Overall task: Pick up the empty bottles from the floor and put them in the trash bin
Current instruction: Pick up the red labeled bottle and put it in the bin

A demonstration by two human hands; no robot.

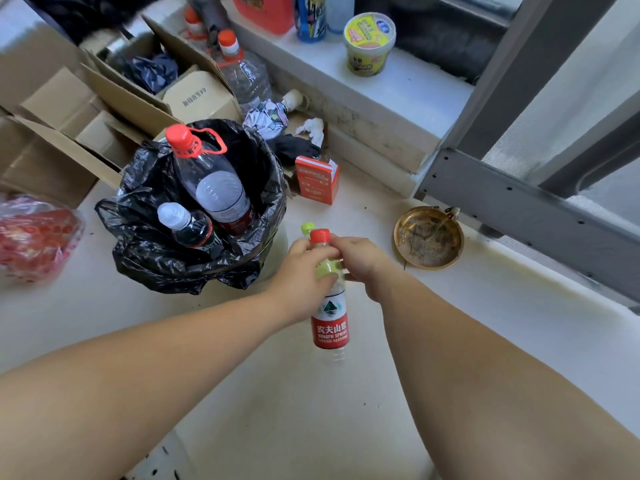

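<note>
My left hand [301, 271] and my right hand [362, 261] are closed together around two small bottles just right of the bin. A clear water bottle [330, 327] with a red cap and red label hangs down from them, my right fingers at its neck. Behind it a green-capped bottle [307, 227] with a green label sits under my left fingers. The trash bin [138, 237], lined with a black bag, holds a large clear red-capped bottle [211, 185] and a dark bottle with a white cap [187, 223]. Another large orange-capped bottle [244, 74] stands by the boxes.
Open cardboard boxes [104, 109] crowd the left and back. A small red carton [317, 181], crumpled paper and a dark cloth lie behind the bin. A brass dish [428, 237] sits right, by the grey door frame [519, 202]. A red plastic bag [34, 237] lies left. A noodle cup [369, 43] stands on the ledge.
</note>
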